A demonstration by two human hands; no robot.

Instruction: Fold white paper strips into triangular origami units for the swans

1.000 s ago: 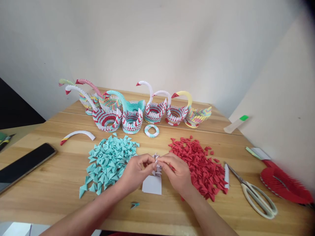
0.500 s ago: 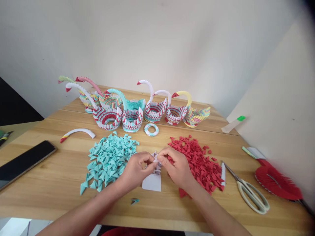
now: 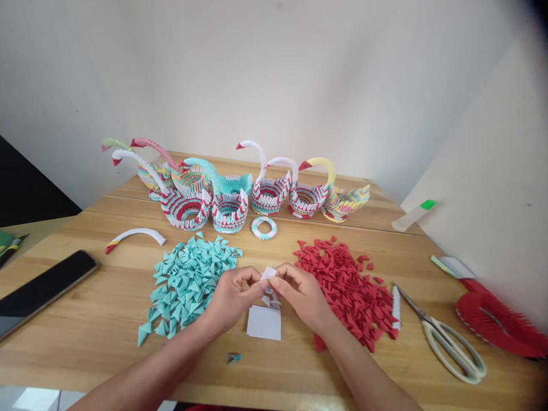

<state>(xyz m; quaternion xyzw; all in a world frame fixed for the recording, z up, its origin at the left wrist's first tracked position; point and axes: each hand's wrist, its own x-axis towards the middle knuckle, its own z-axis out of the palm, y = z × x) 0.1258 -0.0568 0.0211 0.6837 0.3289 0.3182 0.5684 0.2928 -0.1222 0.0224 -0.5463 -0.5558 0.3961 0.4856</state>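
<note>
My left hand (image 3: 237, 294) and my right hand (image 3: 299, 290) meet at the middle of the table, thumbs and forefingers closed on a small white piece of paper (image 3: 269, 273), which looks partly folded. Below my fingers lie several folded white paper pieces (image 3: 271, 299), partly hidden by the hands. Nearer to me is a stack of white paper rectangles (image 3: 264, 323). A heap of turquoise folded paper triangles (image 3: 192, 279) spreads beside my left hand. Red folded paper triangles (image 3: 349, 285) form another heap, partly behind my right hand. One loose turquoise piece (image 3: 234, 358) lies near the front edge.
Several folded-paper swans (image 3: 187, 208) stand along the back, with a white and turquoise ring (image 3: 264, 228) before them. A curved swan neck (image 3: 136, 236) and a phone (image 3: 47, 291) lie left. Scissors (image 3: 449, 345), a red paper object (image 3: 499, 319) and a green-capped tube (image 3: 413, 216) are right.
The white piece has turned between my fingers and now shows a flat face pointing up. Both hands stay over the white pieces. The view has shifted slightly.
</note>
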